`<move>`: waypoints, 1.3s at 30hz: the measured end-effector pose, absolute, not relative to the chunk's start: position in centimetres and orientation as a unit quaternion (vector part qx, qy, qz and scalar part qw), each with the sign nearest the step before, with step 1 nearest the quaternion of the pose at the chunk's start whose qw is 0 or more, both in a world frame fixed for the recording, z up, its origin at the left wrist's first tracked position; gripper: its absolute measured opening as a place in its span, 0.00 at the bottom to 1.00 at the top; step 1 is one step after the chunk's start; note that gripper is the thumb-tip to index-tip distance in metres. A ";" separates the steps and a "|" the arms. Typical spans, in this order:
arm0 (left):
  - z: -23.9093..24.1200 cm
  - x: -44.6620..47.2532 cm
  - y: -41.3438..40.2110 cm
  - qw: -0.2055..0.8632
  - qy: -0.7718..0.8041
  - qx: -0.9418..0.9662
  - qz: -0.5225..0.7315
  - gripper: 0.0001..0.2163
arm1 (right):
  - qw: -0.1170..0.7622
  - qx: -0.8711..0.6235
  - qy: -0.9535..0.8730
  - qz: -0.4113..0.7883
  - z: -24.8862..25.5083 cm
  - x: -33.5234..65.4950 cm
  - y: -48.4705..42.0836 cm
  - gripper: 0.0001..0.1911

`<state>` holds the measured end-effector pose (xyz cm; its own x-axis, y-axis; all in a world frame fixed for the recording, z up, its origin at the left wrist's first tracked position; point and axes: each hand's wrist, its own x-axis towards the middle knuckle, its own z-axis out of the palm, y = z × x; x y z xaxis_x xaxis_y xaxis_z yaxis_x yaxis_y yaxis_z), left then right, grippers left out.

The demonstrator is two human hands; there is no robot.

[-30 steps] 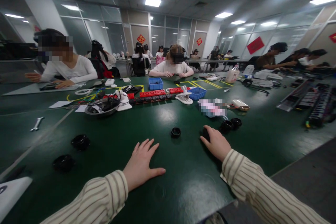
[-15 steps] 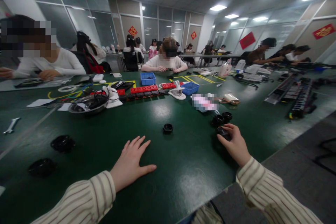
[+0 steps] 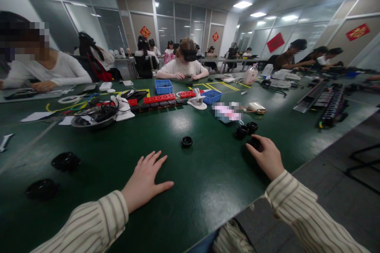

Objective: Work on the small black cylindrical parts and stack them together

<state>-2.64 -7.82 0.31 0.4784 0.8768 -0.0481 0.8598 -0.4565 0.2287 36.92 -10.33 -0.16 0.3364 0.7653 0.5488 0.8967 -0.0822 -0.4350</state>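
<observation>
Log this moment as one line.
left hand: flat on green table | right hand: closed around black round part | black ring: between hands

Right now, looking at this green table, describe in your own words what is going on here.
A person in striped sleeves is at the green table. Their right hand curls its fingers on a small black round part near the table's edge, beside two similar black parts. Their left hand lies flat and open on the table, holding nothing. Another black part sits between the hands. Other people work across the table.
</observation>
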 end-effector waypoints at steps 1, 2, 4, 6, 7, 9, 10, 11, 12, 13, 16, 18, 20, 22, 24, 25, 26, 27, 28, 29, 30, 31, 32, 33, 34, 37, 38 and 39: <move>0.3 -2.7 -7.8 0.111 0.509 0.853 0.039 0.38 | 0.357 -0.730 -0.576 -0.089 -0.2 36.9 -10.3 0.24; 0.2 -2.7 -7.8 0.110 0.509 0.853 0.040 0.37 | 0.349 -0.732 -0.579 -0.085 -0.3 36.9 -10.2 0.24; 0.2 -2.7 -7.8 0.107 0.508 0.854 0.042 0.37 | 0.343 -0.738 -0.577 -0.072 -0.5 36.9 -10.1 0.25; 0.2 -2.7 -7.8 0.103 0.507 0.855 0.044 0.37 | 0.349 -0.738 -0.574 -0.060 -0.7 36.9 -10.0 0.24; 0.2 -2.7 -7.8 0.101 0.507 0.855 0.043 0.37 | 0.354 -0.737 -0.572 -0.056 -0.8 37.0 -10.0 0.24; 0.3 -2.6 -7.8 0.100 0.508 0.855 0.039 0.37 | 0.366 -0.736 -0.568 -0.052 -0.9 37.0 -10.0 0.24; 0.3 -2.6 -7.9 0.100 0.509 0.854 0.037 0.38 | 0.372 -0.736 -0.564 -0.051 -1.0 37.0 -10.0 0.24; 0.3 -2.6 -7.9 0.102 0.509 0.854 0.036 0.38 | 0.379 -0.737 -0.558 -0.053 -1.0 37.1 -10.0 0.23; 0.3 -2.6 -7.9 0.103 0.509 0.854 0.035 0.38 | 0.387 -0.738 -0.550 -0.055 -1.1 37.1 -10.0 0.23; 0.3 -2.6 -7.8 0.103 0.510 0.853 0.036 0.38 | 0.397 -0.739 -0.541 -0.058 -1.2 37.2 -10.1 0.23; 0.2 -2.6 -7.8 0.099 0.507 0.855 0.043 0.37 | 0.428 -0.742 -0.512 -0.072 -1.3 37.3 -10.2 0.24; 0.1 -2.6 -7.8 0.096 0.506 0.856 0.045 0.37 | 0.446 -0.737 -0.500 -0.082 -1.2 37.3 -10.3 0.26; 0.1 -2.6 -7.8 0.094 0.505 0.857 0.042 0.37 | 0.453 -0.734 -0.499 -0.085 -1.0 37.3 -10.3 0.28; 0.2 -2.6 -7.8 0.094 0.505 0.857 0.038 0.37 | 0.451 -0.734 -0.500 -0.085 -0.8 37.4 -10.3 0.28; 0.2 -2.6 -7.8 0.094 0.506 0.856 0.037 0.37 | 0.454 -0.736 -0.495 -0.085 -0.8 37.4 -10.2 0.26; 0.3 -2.6 -7.8 0.095 0.507 0.856 0.037 0.37 | 0.459 -0.736 -0.491 -0.083 -0.8 37.5 -10.2 0.26; 0.3 -2.5 -7.8 0.094 0.508 0.856 0.037 0.37 | 0.464 -0.735 -0.488 -0.079 -0.9 37.5 -10.2 0.27; 0.3 -2.5 -7.8 0.094 0.508 0.856 0.038 0.37 | 0.467 -0.735 -0.486 -0.074 -0.9 37.6 -10.1 0.28; 0.3 -2.5 -7.8 0.093 0.508 0.855 0.038 0.37 | 0.466 -0.737 -0.484 -0.068 -1.0 37.7 -10.1 0.29; 0.3 -2.5 -7.8 0.094 0.508 0.855 0.038 0.37 | 0.462 -0.741 -0.484 -0.063 -1.1 37.7 -10.1 0.30; 0.2 -2.5 -7.8 0.095 0.508 0.855 0.038 0.37 | 0.455 -0.745 -0.485 -0.058 -1.2 37.8 -10.0 0.30; 0.2 -2.5 -7.8 0.096 0.508 0.855 0.039 0.38 | 0.446 -0.749 -0.488 -0.053 -1.3 37.8 -9.9 0.30; 0.2 -2.6 -7.8 0.096 0.507 0.856 0.040 0.38 | 0.435 -0.752 -0.493 -0.047 -1.3 37.8 -9.8 0.29; 0.1 -2.6 -7.8 0.096 0.506 0.856 0.042 0.38 | 0.424 -0.754 -0.500 -0.039 -1.4 37.8 -9.7 0.27; 0.1 -2.6 -7.7 0.096 0.505 0.857 0.043 0.37 | 0.415 -0.754 -0.508 -0.032 -1.4 37.8 -9.6 0.25; 0.1 -2.6 -7.7 0.094 0.505 0.857 0.041 0.37 | 0.400 -0.756 -0.519 -0.018 -1.4 38.0 -9.5 0.24; 0.2 -2.6 -7.7 0.094 0.506 0.856 0.041 0.38 | 0.398 -0.758 -0.516 -0.019 -1.3 38.0 -9.6 0.25; 0.2 -2.6 -7.7 0.094 0.506 0.856 0.041 0.38 | 0.403 -0.759 -0.510 -0.029 -1.1 37.9 -9.7 0.26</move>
